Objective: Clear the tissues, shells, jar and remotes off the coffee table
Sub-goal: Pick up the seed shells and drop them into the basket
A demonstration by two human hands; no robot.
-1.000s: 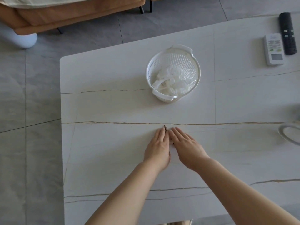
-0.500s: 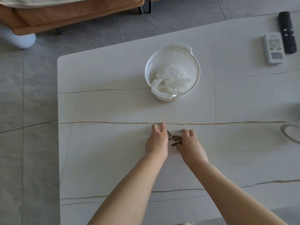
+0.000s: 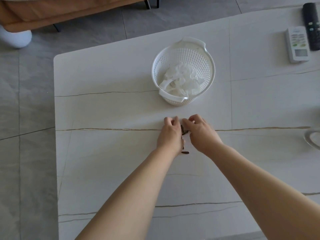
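Observation:
Dark seed shells point(image 3: 184, 131) are bunched between my two hands on the white marble coffee table point(image 3: 107, 153). My left hand point(image 3: 170, 135) and my right hand point(image 3: 201, 133) curl their fingers inward round the shells from either side, just in front of the basket. One loose shell point(image 3: 185, 152) lies on the table below my left wrist. The white mesh basket point(image 3: 171, 96) stands beyond my hands with crumpled white tissues point(image 3: 181, 78) inside. A white remote point(image 3: 297, 44) and a black remote point(image 3: 311, 25) lie side by side at the far right.
A rounded clear rim point(image 3: 311, 141) pokes in at the right edge of the table. An orange sofa point(image 3: 52, 11) and a white rounded object point(image 3: 15, 38) stand on the grey tiled floor beyond the table's far left corner.
My hands went from lying flat side by side to curling round the shells, and have moved away from me toward the basket. One shell now lies behind on the table.

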